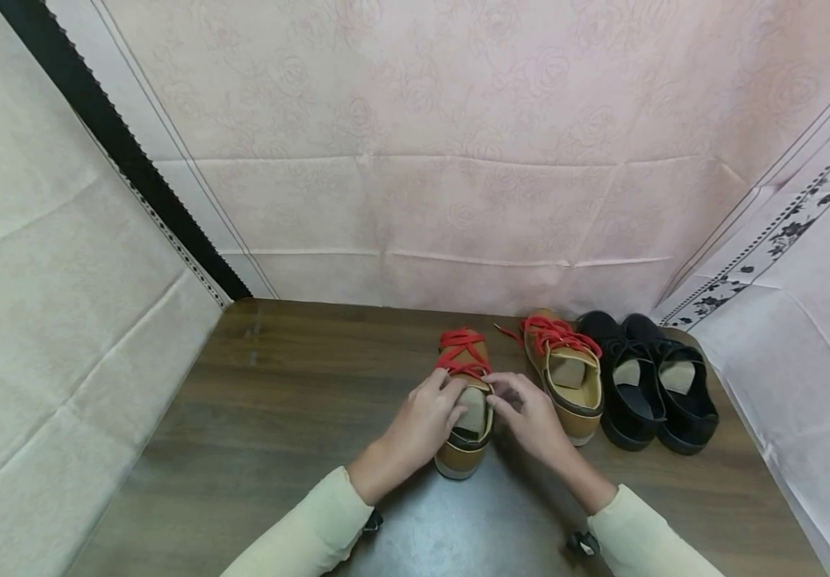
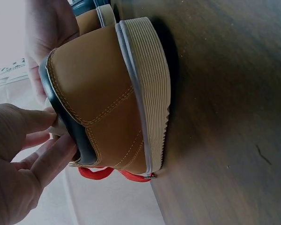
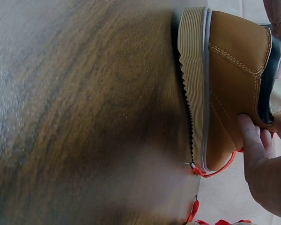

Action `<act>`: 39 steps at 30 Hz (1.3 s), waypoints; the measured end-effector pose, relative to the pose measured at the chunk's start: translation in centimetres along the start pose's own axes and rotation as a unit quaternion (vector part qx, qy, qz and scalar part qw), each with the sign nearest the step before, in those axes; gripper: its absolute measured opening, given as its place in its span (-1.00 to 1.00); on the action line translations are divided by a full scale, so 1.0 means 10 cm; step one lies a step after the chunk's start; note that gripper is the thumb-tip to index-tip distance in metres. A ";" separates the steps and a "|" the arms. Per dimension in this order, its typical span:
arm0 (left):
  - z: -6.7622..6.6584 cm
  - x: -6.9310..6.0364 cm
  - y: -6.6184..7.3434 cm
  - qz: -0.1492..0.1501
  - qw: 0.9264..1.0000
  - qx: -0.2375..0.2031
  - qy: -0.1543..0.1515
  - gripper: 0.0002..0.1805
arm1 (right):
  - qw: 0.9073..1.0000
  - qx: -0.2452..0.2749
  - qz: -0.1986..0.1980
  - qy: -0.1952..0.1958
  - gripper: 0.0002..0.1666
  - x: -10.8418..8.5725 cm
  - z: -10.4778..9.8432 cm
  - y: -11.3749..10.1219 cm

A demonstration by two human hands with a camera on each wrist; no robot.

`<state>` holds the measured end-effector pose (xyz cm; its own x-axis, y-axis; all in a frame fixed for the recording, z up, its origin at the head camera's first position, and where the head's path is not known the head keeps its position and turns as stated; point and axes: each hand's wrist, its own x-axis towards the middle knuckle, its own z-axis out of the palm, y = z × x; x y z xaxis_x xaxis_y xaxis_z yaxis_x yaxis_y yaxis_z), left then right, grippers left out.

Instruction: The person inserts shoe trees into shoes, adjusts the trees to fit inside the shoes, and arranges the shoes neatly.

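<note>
A tan shoe [image 1: 457, 462] with red laces [image 1: 463, 350] stands on the wooden table, toe pointing away from me. My left hand [image 1: 425, 418] pinches the left side of its opening near the tongue; the left wrist view has those fingers at the dark padded collar [image 2: 80, 136]. Across the opening, my right hand [image 1: 530, 417] pinches the right upper edge below the laces. In the right wrist view a fingertip presses on the tan side [image 3: 225, 93] of the shoe. The exact spot between the fingertips is partly hidden.
To the right stands a second tan shoe [image 1: 575, 417] with red laces, one lace end trailing left. Beside it are two black shoes [image 1: 631, 429] [image 1: 685, 433]. The wooden table [image 1: 278, 433] meets a pale cloth-covered wall [image 1: 415, 208] at the back.
</note>
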<state>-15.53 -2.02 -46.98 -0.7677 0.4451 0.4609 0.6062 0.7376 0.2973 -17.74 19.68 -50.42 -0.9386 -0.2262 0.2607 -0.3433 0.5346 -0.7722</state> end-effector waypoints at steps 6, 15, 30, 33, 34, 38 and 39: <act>-0.06 0.04 -0.01 -0.003 1.000 0.012 0.016 -0.62 | 1.000 -0.004 -0.003 -0.004 -0.66 0.00 0.00 0.00; -0.12 0.19 -0.05 0.006 0.997 0.055 -0.052 -0.52 | 1.000 0.002 0.004 -0.004 -0.66 0.00 0.00 0.00; -0.01 0.22 -0.05 -0.010 0.995 0.071 -0.068 -0.56 | 1.000 -0.006 -0.005 0.003 -0.66 -0.01 0.01 -0.02; -0.01 0.23 -0.06 -0.008 0.995 0.071 -0.070 -0.56 | 1.000 -0.004 -0.004 0.003 -0.66 -0.01 0.01 -0.03; -0.01 0.24 -0.07 -0.007 0.995 0.067 -0.070 -0.57 | 1.000 -0.003 -0.004 0.003 -0.66 -0.01 0.01 -0.03; -0.02 0.25 -0.09 0.003 0.996 0.052 -0.073 -0.59 | 1.000 -0.001 -0.001 0.003 -0.66 -0.01 0.01 -0.03; -0.02 0.26 -0.10 0.006 0.996 0.052 -0.074 -0.59 | 1.000 0.001 0.000 0.003 -0.66 0.00 0.01 -0.03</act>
<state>-18.06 -1.69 -45.92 -0.7871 0.5191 0.3332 0.5971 0.7766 0.2006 -17.60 19.46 -50.27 -0.9386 -0.2218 0.2643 -0.3437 0.5337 -0.7727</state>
